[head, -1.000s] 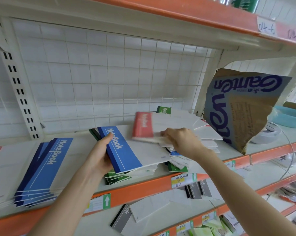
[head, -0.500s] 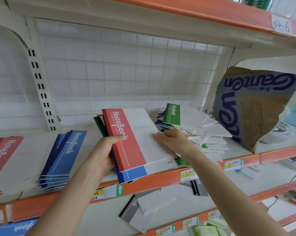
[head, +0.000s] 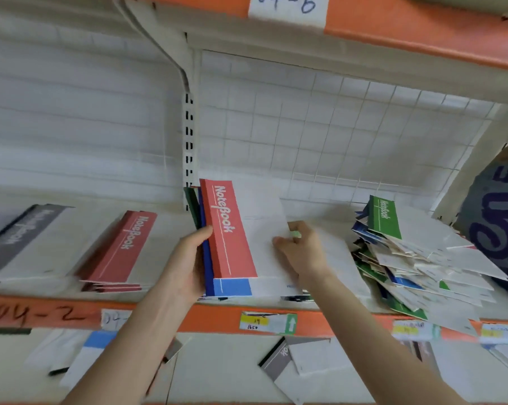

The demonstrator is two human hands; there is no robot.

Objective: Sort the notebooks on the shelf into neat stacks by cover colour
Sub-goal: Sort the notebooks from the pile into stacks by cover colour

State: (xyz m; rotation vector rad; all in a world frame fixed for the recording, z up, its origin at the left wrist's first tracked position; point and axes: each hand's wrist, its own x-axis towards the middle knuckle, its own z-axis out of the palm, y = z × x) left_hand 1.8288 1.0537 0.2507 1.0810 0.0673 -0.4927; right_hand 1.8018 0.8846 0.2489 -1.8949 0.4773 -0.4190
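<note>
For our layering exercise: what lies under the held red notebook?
A blue notebook shows directly beneath the red notebook; a dark green edge peeks out below. The pile's remainder is covered.

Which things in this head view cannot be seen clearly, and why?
Head view:
1. Notebooks beneath the red notebook: it covers them; only edges show.
2. Writing on the price tag: too small, blurred.
3. The printed cardboard: cut off by the right edge.
4. Grip of the right hand: lost in motion blur.

A bare strip of shelf (head: 328,212) lies open right of centre, between the held bundle (head: 232,235) and the sprawling pile (head: 419,258). The red stack (head: 121,249) and grey stack (head: 22,241) fill the left; cardboard (head: 498,229) blocks the right edge.
</note>
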